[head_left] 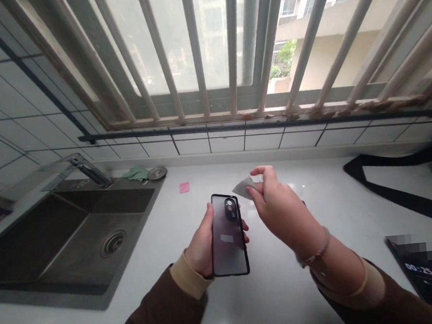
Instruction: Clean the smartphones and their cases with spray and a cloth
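My left hand (201,242) is wrapped round a smartphone (229,257) in a black-edged case, its back with the camera block facing up at me. A small pale rectangular patch shows on the middle of that back. Just above and right of the phone, my right hand (274,194) pinches a thin grey cloth (242,187) between thumb and fingers. The cloth hangs near the phone's top right corner, apart from it as far as I can see. A braided bracelet circles my right wrist.
A steel sink (103,221) with a tap (90,171) is set into the white counter at left. Behind it lie a green cloth (136,174) and a drain cover (157,173). A pink note (184,187), a black strap (403,200) and a second phone (425,274) showing a timer lie on the counter.
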Demonstrator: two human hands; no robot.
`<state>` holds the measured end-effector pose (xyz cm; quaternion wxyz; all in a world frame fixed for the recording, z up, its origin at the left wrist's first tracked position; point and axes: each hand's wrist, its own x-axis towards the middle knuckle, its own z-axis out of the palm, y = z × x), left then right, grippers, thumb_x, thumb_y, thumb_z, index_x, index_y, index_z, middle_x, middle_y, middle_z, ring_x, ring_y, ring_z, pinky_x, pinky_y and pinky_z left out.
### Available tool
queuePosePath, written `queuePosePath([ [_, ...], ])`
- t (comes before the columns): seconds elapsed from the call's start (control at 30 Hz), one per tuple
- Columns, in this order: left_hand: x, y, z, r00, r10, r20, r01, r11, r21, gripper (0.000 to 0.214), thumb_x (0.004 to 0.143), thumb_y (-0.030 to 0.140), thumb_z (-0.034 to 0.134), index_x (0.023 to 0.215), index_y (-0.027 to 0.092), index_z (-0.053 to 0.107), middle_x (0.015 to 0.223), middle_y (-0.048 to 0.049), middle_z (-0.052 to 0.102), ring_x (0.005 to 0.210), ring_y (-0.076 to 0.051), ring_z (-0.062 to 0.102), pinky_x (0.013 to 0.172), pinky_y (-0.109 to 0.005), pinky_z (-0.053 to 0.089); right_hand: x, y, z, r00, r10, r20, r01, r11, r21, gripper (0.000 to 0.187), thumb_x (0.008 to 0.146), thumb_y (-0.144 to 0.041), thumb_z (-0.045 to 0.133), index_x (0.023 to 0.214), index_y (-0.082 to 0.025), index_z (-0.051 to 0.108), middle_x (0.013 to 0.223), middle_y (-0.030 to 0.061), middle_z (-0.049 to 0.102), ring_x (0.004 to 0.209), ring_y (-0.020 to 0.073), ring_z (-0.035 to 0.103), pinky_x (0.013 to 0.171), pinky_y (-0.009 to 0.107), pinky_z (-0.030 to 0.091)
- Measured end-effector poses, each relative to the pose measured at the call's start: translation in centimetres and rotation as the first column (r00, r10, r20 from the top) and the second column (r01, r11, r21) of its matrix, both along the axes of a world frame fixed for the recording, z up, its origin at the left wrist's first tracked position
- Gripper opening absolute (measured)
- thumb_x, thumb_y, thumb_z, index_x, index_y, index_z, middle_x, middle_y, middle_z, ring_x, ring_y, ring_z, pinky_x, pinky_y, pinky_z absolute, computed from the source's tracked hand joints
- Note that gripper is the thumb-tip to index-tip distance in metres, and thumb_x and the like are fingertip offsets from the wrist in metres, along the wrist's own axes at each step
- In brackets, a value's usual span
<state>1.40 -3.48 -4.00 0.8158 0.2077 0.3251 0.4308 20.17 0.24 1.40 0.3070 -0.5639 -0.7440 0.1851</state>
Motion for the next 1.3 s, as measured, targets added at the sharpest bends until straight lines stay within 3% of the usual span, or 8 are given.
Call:
queuePosePath([
  [0.13,0.2,0.1,-0.2,0.999,0.022,0.042,-0.021,1.0,-0.023,0.072,0.105,0.068,0.031,0.112,0.011,0.074,0.091,-0.0151,0.076,0.073,-0.024,0.073,0.071,-0.034,0.057,-2.0,-0.8,-1.6,0.965,0.185,0.188,-0.181,0.983,-0.039,0.043,0.108,-0.019,0.042,0.15,-0.014,0.04,0.091,0.0094,0.077,0.075,0.0224,0.073,0.061,0.028,0.042],
  [0.37,0.5,0.4,-0.2,0.981,0.181,0.07,-0.178,0.983,-0.047,0.073,0.105,0.068,0.032,0.116,0.009,0.075,0.102,-0.0182,0.079,0.097,-0.03,0.076,0.096,-0.043,0.057,-3.2,-1.7,-2.0,0.835,0.473,0.28,-0.475,0.878,-0.066,0.035,0.095,-0.001,0.051,0.121,-0.02,0.065,0.117,0.0117,0.076,0.094,0.0225,0.074,0.078,0.031,0.052],
  [0.67,-0.1,0.8,-0.1,0.848,0.51,-0.145,-0.508,0.86,0.049,0.07,0.106,0.065,0.03,0.1,0.011,0.074,0.088,-0.0135,0.078,0.072,-0.023,0.074,0.068,-0.034,0.061,-2.0,-3.4,0.7,0.68,0.633,0.37,-0.594,0.771,-0.229,0.029,0.088,-0.005,0.059,0.106,-0.022,0.073,0.076,0.0022,0.074,0.062,0.0167,0.064,0.055,0.028,0.033],
  [0.8,0.0,0.8,-0.5,0.89,0.44,-0.118,-0.435,0.898,0.067,0.072,0.104,0.069,0.033,0.099,0.009,0.074,0.089,-0.0151,0.078,0.074,-0.025,0.074,0.07,-0.035,0.061,-0.9,-2.9,1.8,0.784,0.598,0.166,-0.556,0.796,-0.241,0.023,0.097,-0.013,0.057,0.095,-0.022,0.077,0.079,0.0027,0.076,0.067,0.0153,0.065,0.059,0.027,0.036],
  [0.97,0.1,0.6,-1.4,0.942,0.327,-0.071,-0.317,0.94,0.123,0.07,0.1,0.073,0.043,0.108,0.011,0.075,0.097,-0.0152,0.078,0.081,-0.025,0.075,0.079,-0.036,0.059,0.4,-1.1,1.6,0.982,0.16,0.101,-0.151,0.985,-0.087,0.028,0.106,-0.024,0.047,0.102,-0.021,0.074,0.085,0.0052,0.078,0.076,0.0196,0.07,0.064,0.029,0.044],
  [1.03,0.2,0.3,-1.7,0.958,0.266,-0.107,-0.248,0.957,0.153,0.07,0.097,0.074,0.048,0.108,0.011,0.075,0.098,-0.0156,0.078,0.081,-0.025,0.074,0.078,-0.036,0.058,0.2,-0.5,0.7,0.994,0.02,0.11,-0.028,0.997,0.076,0.029,0.108,-0.022,0.044,0.119,-0.02,0.071,0.099,0.0089,0.08,0.088,0.0231,0.074,0.073,0.032,0.051],
  [1.17,0.8,0.1,-2.1,0.98,0.172,-0.096,-0.155,0.975,0.162,0.069,0.097,0.073,0.05,0.115,0.011,0.074,0.1,-0.0163,0.078,0.084,-0.027,0.075,0.082,-0.038,0.058,-1.0,0.4,-2.4,0.955,0.201,0.216,-0.261,0.918,0.3,0.039,0.103,-0.003,0.042,0.134,-0.014,0.063,0.142,0.0162,0.068,0.14,0.0283,0.058,0.111,0.043,0.05],
  [1.3,1.2,0.4,-2.1,0.968,0.25,0.037,-0.253,0.957,0.14,0.062,0.104,0.063,0.047,0.141,0.018,0.065,0.127,-0.0156,0.076,0.124,-0.031,0.068,0.111,-0.044,0.049,-2.1,0.7,-4.6,0.849,0.367,0.379,-0.462,0.864,0.198,0.042,0.1,0.001,0.045,0.137,-0.011,0.061,0.15,0.0184,0.062,0.143,0.0315,0.055,0.118,0.05,0.046],
])
